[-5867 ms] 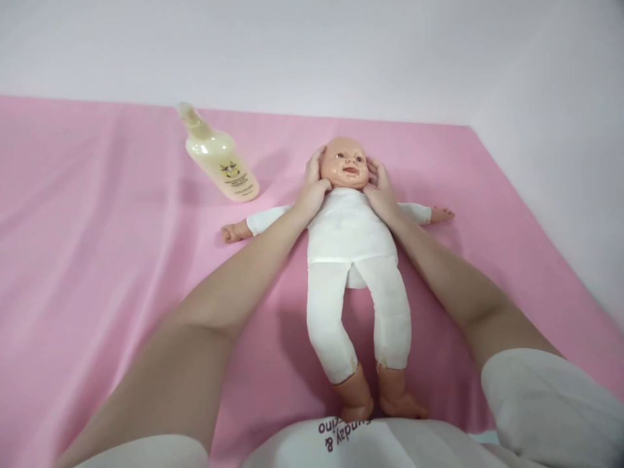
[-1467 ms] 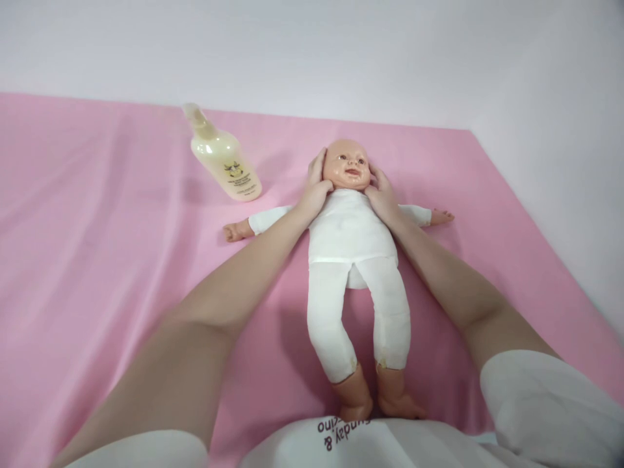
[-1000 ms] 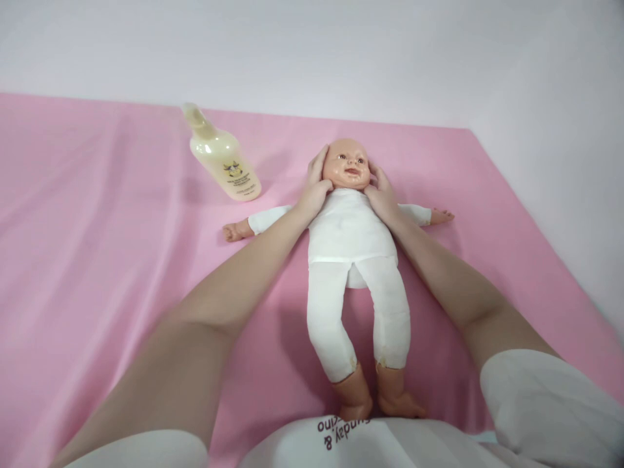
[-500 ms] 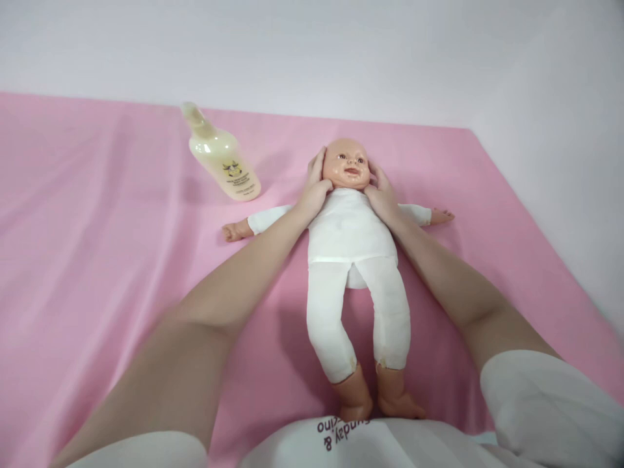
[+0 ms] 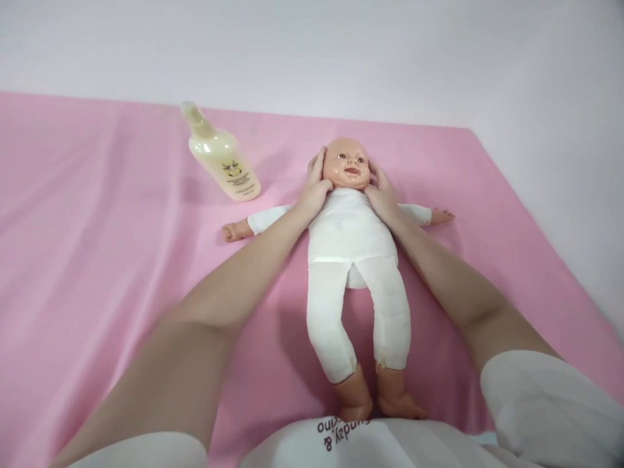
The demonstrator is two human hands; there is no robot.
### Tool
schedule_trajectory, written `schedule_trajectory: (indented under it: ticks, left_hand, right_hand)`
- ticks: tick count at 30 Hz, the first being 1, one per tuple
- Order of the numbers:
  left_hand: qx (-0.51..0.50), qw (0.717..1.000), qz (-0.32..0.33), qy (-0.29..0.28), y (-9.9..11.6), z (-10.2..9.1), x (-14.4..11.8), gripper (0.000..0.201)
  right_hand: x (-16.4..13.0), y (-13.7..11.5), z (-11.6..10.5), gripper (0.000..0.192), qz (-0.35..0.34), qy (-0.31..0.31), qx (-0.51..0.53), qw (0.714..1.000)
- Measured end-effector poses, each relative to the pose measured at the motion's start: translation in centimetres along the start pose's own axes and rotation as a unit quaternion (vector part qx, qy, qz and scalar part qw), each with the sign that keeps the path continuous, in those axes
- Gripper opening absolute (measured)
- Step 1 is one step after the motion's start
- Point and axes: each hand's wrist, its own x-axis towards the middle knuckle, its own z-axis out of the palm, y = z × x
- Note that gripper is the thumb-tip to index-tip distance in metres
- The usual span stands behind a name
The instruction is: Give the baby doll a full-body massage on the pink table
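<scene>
Two bare hands are cupping the head of a baby doll (image 5: 351,247) that is lying face up on a pink sheet (image 5: 97,260). The left hand (image 5: 316,183) is pressing against the side of the head nearer the sheet's left edge, fingers curving up toward the crown and thumb lying under the chin. The right hand (image 5: 381,194) is mirroring it on the other side, fingers spread along the cheek and palm resting by the neck. Neither hand is closing into a fist; both are lying half open, moulded to the head, touching it rather than gripping it.

The doll is dressed in white, and its long axis is running straight away from the person: bare feet at the near edge of the sheet, just in front of the person's white shirt (image 5: 390,448), and head pointing toward the far edge. Its arms are stretching out sideways, one small hand toward the left edge and one toward the right. The head is sitting squarely between the two hands, so both are equally close, with each forearm reaching along one side of the doll's body.

A pale yellow lotion bottle (image 5: 221,158) is lying on its side near the far edge, well to the left of the doll's head and apart from the left hand, its nozzle pointing toward the far left. A plain pale wall (image 5: 312,52) is rising behind the sheet.
</scene>
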Motion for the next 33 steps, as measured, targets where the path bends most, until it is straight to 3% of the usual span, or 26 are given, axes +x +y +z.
schedule_trajectory:
  ticks: [33]
  left_hand:
    - [-0.005,1.000,-0.014,-0.003,0.26,0.17,-0.03,0.091]
  right_hand:
    - [0.05,0.26,0.02,0.058,0.008,0.003,0.007,1.000]
